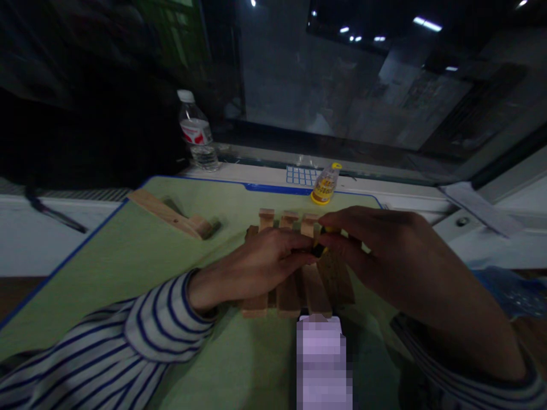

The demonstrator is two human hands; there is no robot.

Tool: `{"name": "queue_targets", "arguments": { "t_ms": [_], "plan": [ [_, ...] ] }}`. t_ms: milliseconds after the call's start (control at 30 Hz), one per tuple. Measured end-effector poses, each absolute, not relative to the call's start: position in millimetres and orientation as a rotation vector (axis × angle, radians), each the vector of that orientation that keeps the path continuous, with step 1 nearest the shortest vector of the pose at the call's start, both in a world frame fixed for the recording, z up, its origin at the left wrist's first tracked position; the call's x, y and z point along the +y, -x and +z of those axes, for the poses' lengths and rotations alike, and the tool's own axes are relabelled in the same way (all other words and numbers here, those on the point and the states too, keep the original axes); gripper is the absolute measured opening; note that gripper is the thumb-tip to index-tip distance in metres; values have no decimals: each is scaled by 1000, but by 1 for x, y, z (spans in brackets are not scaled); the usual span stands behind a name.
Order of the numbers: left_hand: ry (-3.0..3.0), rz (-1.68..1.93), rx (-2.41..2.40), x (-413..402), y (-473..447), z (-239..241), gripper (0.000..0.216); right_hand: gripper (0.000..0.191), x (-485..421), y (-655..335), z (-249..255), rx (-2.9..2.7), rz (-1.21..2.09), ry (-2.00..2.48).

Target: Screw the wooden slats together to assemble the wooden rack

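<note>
My right hand is closed around a small yellow-and-black tool. Fingers cover most of the tool, so its exact kind does not show. From the left, my left hand lies across a wooden slatted piece, thumb and forefinger pinched at the tool's dark end. What those two fingers grip, if anything, is hidden. Three light wooden slats with raised far ends make up the top of the piece, and a darker wooden part shows at its right side, below the tool.
A loose wooden slat with a block at one end lies on the green, blue-edged table. A phone sits nearest me. Along the window sill stand a water bottle and a yellow-capped bottle.
</note>
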State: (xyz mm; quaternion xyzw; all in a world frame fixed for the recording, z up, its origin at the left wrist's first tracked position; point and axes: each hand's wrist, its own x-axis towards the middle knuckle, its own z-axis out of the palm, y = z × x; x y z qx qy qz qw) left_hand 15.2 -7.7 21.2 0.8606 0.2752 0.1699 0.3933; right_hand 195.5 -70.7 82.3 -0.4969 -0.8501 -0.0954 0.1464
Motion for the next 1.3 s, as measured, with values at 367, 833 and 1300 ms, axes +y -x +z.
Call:
{"name": "queue_targets", "arguments": {
  "t_ms": [367,833,1300],
  "plan": [
    [-2196,523,787,-11,-14,21,23,25,-70,-195,83,-2441,-251,1446],
    [-2253,550,827,-9,-16,12,24,32,-71,-204,82,-2422,-69,1243],
    [-2266,468,761,-8,-14,17,23,15,-72,-204,81,-2470,-210,1405]
  ]
}}
